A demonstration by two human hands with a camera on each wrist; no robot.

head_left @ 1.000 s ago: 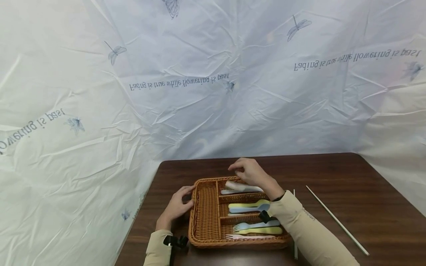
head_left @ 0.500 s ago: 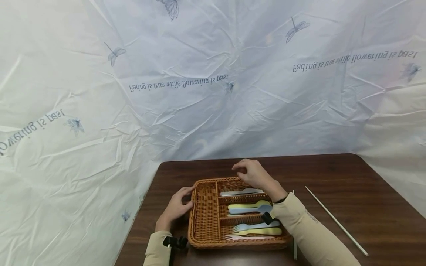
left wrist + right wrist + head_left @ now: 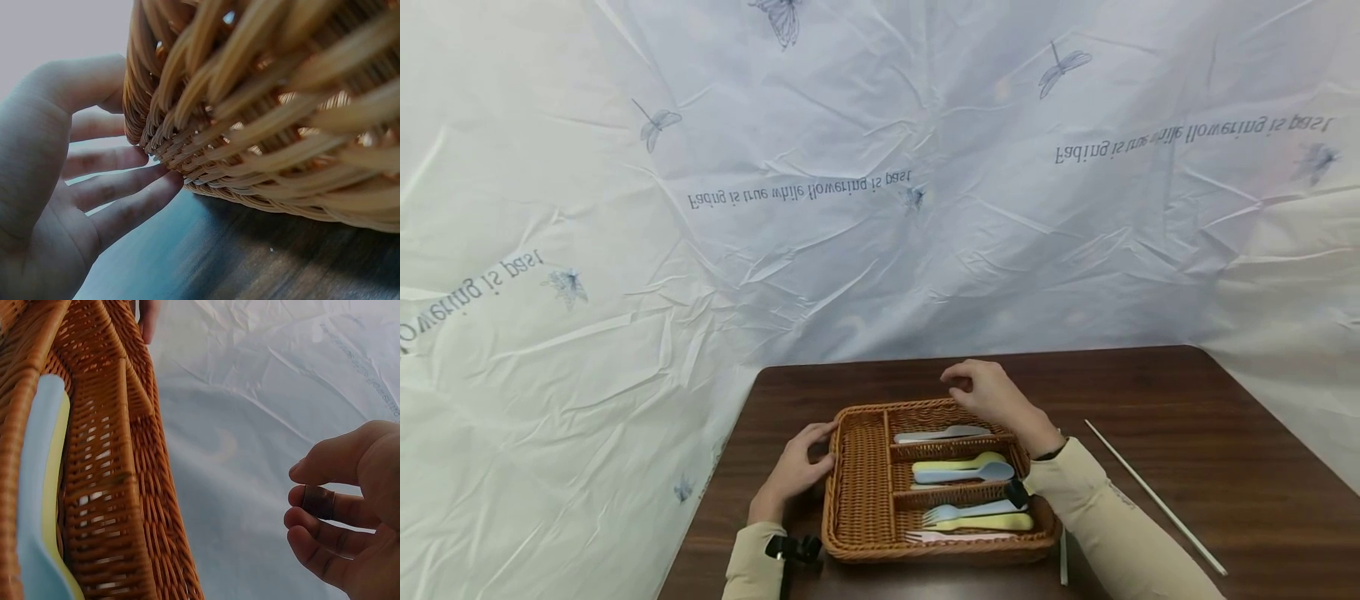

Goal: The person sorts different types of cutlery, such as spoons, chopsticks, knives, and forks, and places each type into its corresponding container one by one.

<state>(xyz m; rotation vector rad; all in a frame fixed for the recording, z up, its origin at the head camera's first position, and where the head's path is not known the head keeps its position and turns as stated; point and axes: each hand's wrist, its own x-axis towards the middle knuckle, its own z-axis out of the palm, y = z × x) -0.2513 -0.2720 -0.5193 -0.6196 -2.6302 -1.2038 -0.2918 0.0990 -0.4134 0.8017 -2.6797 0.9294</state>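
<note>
A brown wicker cutlery basket [image 3: 859, 492] with compartments stands on the table. My left hand [image 3: 797, 467] touches its left end; in the left wrist view the extended fingers [image 3: 134, 203] lie against the woven wall. Beyond the basket's far edge hovers my right hand [image 3: 996, 398], loosely bent and holding nothing. Pale knives [image 3: 943, 434] lie in the far compartment. The middle one holds a blue spoon [image 3: 962, 473] over a yellow spoon [image 3: 943, 465]. A blue fork [image 3: 972, 510], a yellow fork [image 3: 985, 523] and a pale pink fork [image 3: 958, 537] share the near compartment.
The basket's wide left compartment shows bare weave. A thin white stick [image 3: 1153, 496] lies on the dark wooden table [image 3: 1150, 392] to the right. Another stick [image 3: 1063, 560] shows partly beside the basket. Printed white sheeting [image 3: 850, 275] hangs behind the table.
A pale knife, blurred above the far compartment a second ago, now lies in it. My right hand has drawn a little to the right. The left hand stays at the basket.
</note>
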